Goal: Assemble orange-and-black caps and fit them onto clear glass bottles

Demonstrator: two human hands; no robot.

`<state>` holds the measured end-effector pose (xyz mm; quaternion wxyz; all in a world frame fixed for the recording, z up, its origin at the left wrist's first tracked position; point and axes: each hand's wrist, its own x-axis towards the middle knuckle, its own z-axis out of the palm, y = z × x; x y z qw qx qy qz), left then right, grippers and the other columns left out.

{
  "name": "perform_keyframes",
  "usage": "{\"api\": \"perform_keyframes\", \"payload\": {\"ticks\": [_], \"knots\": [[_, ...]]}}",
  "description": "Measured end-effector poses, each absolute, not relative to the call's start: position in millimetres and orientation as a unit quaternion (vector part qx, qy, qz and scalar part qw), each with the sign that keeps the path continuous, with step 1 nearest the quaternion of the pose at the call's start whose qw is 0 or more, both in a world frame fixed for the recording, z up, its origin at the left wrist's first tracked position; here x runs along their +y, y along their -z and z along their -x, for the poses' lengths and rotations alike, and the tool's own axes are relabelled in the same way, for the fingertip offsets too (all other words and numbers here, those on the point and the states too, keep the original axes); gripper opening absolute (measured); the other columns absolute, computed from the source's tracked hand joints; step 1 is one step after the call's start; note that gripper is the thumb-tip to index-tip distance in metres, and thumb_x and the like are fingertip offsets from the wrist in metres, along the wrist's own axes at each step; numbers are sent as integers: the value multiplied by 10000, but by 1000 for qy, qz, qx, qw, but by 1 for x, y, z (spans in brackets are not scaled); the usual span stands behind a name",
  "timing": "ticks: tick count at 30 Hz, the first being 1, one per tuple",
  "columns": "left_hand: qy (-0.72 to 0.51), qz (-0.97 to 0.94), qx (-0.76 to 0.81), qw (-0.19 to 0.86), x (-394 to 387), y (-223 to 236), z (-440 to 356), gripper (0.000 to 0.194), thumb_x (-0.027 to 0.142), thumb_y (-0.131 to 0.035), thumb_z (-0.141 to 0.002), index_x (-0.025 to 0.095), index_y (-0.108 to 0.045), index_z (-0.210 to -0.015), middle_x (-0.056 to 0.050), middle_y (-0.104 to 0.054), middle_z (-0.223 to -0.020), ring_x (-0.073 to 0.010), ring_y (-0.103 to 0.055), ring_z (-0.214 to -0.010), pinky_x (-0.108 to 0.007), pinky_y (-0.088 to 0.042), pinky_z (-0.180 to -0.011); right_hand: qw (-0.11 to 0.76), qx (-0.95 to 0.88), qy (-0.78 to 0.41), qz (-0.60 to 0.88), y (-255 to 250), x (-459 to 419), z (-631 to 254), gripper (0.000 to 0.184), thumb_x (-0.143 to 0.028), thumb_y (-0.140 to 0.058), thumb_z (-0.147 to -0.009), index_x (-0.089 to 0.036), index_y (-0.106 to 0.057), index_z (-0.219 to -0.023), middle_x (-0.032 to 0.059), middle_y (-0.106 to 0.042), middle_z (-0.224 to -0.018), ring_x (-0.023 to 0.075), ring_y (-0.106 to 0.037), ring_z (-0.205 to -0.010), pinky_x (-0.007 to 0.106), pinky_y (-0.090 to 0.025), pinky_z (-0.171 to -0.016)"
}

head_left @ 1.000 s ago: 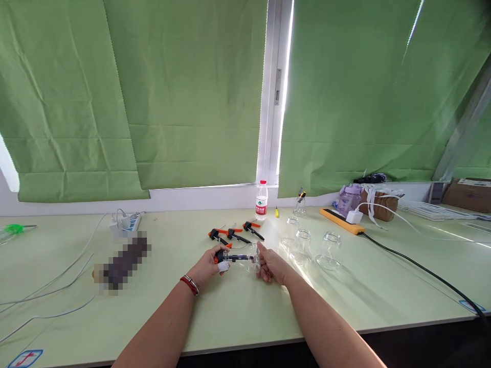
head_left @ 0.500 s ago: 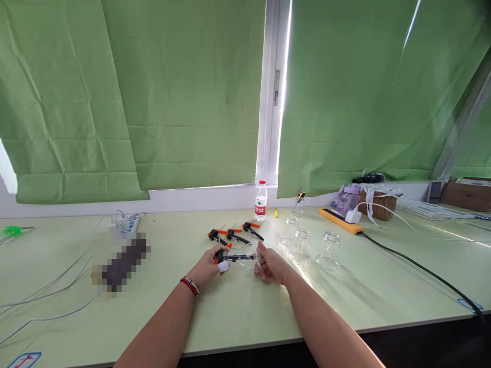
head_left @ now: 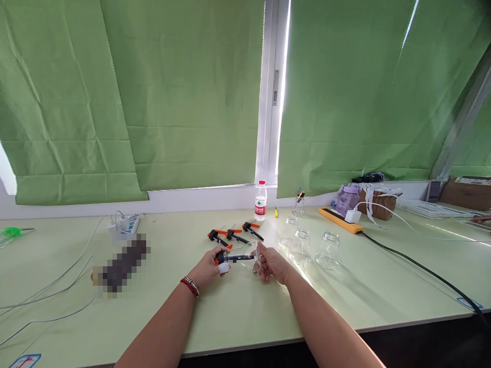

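My left hand, with a white wrap on one finger, is closed on a black-and-orange lid with a long black stem. My right hand grips the wide end of a clear glass jar lying sideways in the air. The stem points right and shows through the glass; lid and jar mouth meet near my left fingers, which partly hide whether they touch. Just beyond lie three similar black-and-orange lids with stems. Several clear glass jars stand upside down to the right.
Behind are a red-capped water bottle, a yellow tool and a small glass holding tools. An orange power strip trails a black cable at right. White cables and a pixelated dark object lie at left.
The glass jar sits slightly differently in my right fingers, its wide end turned a little. My left hand stays almost still. A blurred hand-like shape has appeared at the far right edge.
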<state>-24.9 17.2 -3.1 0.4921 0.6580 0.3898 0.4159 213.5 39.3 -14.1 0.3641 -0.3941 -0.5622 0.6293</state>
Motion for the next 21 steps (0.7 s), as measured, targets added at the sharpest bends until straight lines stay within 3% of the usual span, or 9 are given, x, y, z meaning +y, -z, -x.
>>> {"api": "perform_keyframes", "payload": {"ticks": [3,6,8,10,12,17,19,21], "knots": [[-420,-650,396,495,16,2,24,439,279,-714,-662,152,-544,-1046,37,-528,-670,-81,-450,-531,-229,-379,-525,347,-562,-618,426,13,39,-212,644,-710,-305,-834,-123,-568,-848,74,-632,-640,116,-545,-375,189,-302,-287],[-430,-640,407,490,16,0,24,455,285,-721,-649,149,-553,-1050,42,-518,-647,-81,-441,-525,-223,-370,-507,394,-559,-629,369,7,34,-216,490,-583,-529,-814,-176,-567,-1085,87,-640,-963,124,-633,-570,213,-446,-399],[-435,-637,409,488,17,-1,25,464,292,-719,-650,147,-554,-1058,42,-517,-642,-86,-446,-530,-226,-375,-508,419,-561,-638,320,4,31,-218,549,-428,-676,-755,-262,-491,-1245,69,-581,-1132,133,-657,-708,238,-514,-521],[-433,-639,405,490,17,-1,26,467,298,-715,-657,151,-550,-1069,38,-523,-651,-93,-460,-545,-233,-390,-523,416,-563,-646,306,4,31,-220,623,-380,-711,-727,-275,-457,-1286,61,-586,-1104,145,-666,-716,240,-512,-533],[-426,-645,401,492,17,-1,27,470,297,-712,-661,156,-544,-1077,32,-533,-670,-96,-472,-554,-243,-402,-539,398,-561,-652,319,7,33,-218,560,-477,-645,-768,-214,-487,-1236,62,-633,-942,145,-657,-604,223,-460,-444],[-414,-654,397,494,17,1,26,469,282,-697,-673,146,-528,-1090,36,-532,-662,-88,-458,-533,-246,-395,-540,346,-560,-637,401,14,39,-212,632,-710,-358,-819,-119,-549,-937,56,-630,-605,106,-520,-362,187,-314,-299],[-415,-650,401,494,17,2,26,472,278,-694,-674,140,-522,-1091,41,-525,-647,-87,-451,-527,-242,-387,-532,348,-558,-630,413,12,38,-212,647,-719,-351,-814,-119,-560,-936,70,-639,-654,113,-543,-389,191,-328,-298],[-418,-646,410,490,18,1,27,475,277,-700,-668,140,-520,-1086,42,-524,-646,-86,-448,-525,-237,-378,-523,381,-556,-629,387,8,35,-213,572,-647,-476,-809,-151,-550,-1082,90,-655,-873,130,-622,-532,207,-419,-366]]}}
